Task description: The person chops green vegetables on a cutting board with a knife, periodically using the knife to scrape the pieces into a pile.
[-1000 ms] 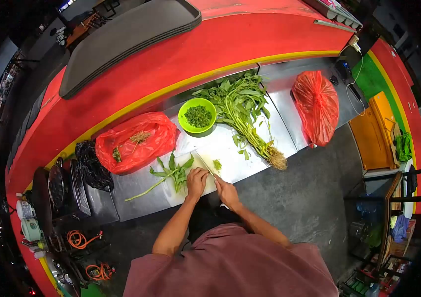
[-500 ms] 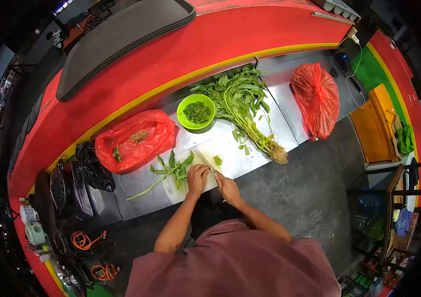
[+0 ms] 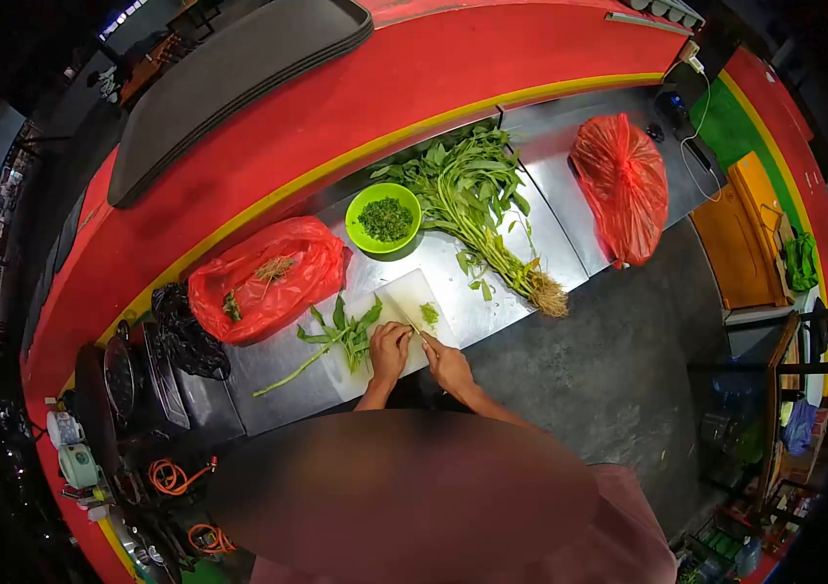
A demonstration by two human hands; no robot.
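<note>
My right hand [image 3: 447, 366] is closed round the handle of a knife [image 3: 408, 319], whose blade lies over a white cutting board [image 3: 412, 289]. Close beside the blade, my left hand [image 3: 390, 350] has its fingers curled down on leafy greens [image 3: 347, 336]; their leaves and one long stem reach out to the left. A small pile of chopped greens [image 3: 429, 312] lies on the board right of the blade. Behind the board stands a lime-green bowl [image 3: 356, 231] holding finely chopped greens [image 3: 386, 220]. The tips of my left fingers are hard to make out.
A big bunch of rooted greens [image 3: 492, 238] lies right of the bowl on the steel counter [image 3: 492, 316]. An open red plastic bag [image 3: 307, 277] with scraps is at left, beside a black bag [image 3: 185, 336]. A tied red bag [image 3: 620, 190] sits far right.
The view has shifted slightly, and a blurred dark oval now covers my forearms and part of my shirt. Both hands stay at nearly the same place on the board.
</note>
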